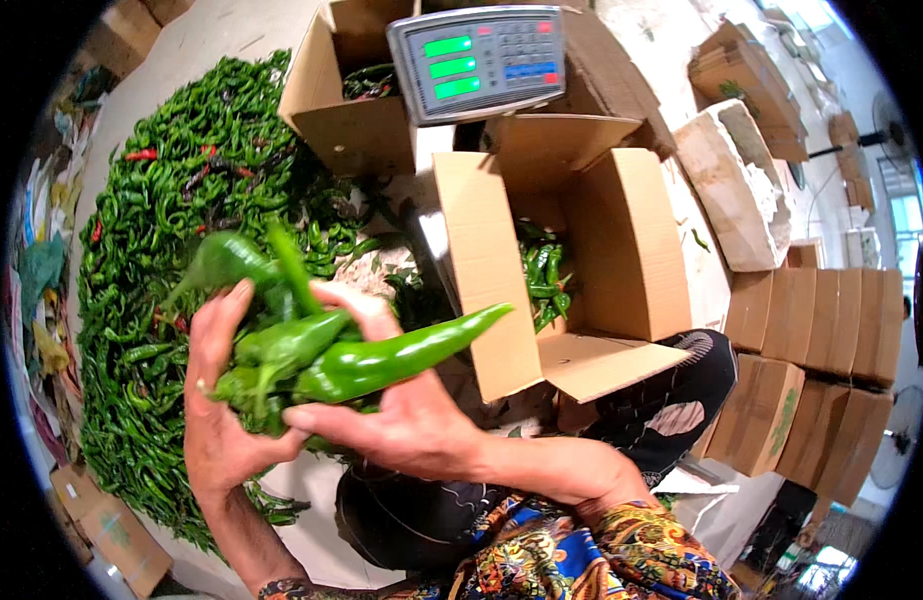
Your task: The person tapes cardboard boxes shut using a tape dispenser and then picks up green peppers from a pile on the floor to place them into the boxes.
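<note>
Both my hands are cupped around one bunch of green peppers [304, 345], lifted above the floor. My left hand [225, 397] supports the bunch from the left, its fingertips pointing up. From the right, my right hand [416, 409] presses in, its thumb across the lower peppers. One long glossy pepper [401, 360] sticks out toward an open cardboard box [484, 277]. More green peppers [547, 277] lie inside that box. Left of my hands spreads a large heap of green peppers [153, 240], with a few red and dark ones among them.
A digital scale display [480, 67] with lit green panels stands above the box. Behind it is another open carton [356, 135] with peppers inside. A white foam box [731, 187] and stacked cartons [814, 322] are at the right. Bags [45, 270] line the far left.
</note>
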A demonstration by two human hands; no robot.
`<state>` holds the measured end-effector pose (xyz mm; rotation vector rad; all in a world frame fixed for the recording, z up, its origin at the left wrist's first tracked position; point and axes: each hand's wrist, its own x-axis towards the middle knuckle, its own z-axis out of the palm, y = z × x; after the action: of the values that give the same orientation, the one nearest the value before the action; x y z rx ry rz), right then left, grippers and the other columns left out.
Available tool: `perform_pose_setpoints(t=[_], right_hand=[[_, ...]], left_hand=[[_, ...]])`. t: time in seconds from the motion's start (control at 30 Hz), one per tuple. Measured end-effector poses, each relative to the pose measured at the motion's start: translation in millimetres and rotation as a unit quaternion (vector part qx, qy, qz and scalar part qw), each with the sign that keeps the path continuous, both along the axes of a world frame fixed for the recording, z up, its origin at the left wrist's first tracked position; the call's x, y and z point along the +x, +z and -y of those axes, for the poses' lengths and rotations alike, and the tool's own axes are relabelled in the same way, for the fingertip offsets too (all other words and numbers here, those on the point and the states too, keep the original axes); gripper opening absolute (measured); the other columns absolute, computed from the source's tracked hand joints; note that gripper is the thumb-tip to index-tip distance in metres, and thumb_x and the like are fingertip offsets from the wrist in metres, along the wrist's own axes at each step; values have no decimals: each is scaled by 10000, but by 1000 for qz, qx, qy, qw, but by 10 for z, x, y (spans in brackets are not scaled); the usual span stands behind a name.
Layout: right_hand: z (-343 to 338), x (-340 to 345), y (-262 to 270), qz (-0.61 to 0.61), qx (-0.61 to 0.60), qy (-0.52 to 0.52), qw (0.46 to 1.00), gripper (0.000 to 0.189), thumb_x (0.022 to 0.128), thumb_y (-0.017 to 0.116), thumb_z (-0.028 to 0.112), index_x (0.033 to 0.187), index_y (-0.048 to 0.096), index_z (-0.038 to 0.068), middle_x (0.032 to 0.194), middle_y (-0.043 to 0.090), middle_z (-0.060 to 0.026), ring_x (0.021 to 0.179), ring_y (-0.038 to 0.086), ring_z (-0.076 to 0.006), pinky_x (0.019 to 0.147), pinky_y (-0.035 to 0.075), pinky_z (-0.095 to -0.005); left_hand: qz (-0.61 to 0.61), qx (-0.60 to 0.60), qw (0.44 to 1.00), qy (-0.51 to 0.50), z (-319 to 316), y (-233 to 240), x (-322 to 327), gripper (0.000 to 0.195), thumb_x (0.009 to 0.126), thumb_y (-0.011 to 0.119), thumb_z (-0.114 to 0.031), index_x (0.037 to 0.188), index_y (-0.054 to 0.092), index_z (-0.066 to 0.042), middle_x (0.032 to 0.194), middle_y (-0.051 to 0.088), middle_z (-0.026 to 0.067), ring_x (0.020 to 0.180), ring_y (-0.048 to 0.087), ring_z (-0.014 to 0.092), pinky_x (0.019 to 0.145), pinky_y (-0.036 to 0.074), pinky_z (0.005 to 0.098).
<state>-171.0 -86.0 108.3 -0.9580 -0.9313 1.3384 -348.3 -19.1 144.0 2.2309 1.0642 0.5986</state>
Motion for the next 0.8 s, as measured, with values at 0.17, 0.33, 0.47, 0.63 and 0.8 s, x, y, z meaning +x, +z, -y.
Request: perform_pose_setpoints(t=[0.17,0.33,0.47,0.63,0.8], right_hand=[[194,952,507,14,12,-85,996,845,727,799,131,1415,319,33,1270,467,-133,1172,480,-225,999,418,-377],[256,1665,853,71,-7,-125,990,670,739,752,22,1327,429,30,1218,592,-114,1106,601,-214,1005,460,-350],[438,2230,590,100,-57,-152,982,618,739,772,56,1281,474,42,1156,596,-76,1087,576,-178,962,464,-320],[551,2498,285,104,-56,-161,980,547,756,769,54,1240,514,67,1069,607,-41,998,581,-131,880,488,-275],[629,2619,357,179,-73,-166,967,647,742,750,-33,1329,507,90,1168,625,-30,1099,573,-136,978,439,-290]], left_hand=[[81,-29,988,-129,-127,315,1025,1049,534,769,-278,1464,345,-45,1387,462,148,1272,466,273,1096,343,395],[205,-108,959,-164,-74,432,1791,1016,609,800,-179,1490,304,-80,1381,480,137,1263,480,250,1092,363,377],[137,-101,969,-181,30,120,2295,970,654,798,-151,1487,305,-95,1355,492,138,1236,495,243,1070,396,376],[129,-321,928,-137,70,-33,2428,647,687,699,-21,1284,451,-42,1074,589,63,962,594,153,890,497,277],[72,-175,978,-82,39,50,2421,466,677,697,-40,1115,538,-49,945,594,16,851,564,96,798,477,254]])
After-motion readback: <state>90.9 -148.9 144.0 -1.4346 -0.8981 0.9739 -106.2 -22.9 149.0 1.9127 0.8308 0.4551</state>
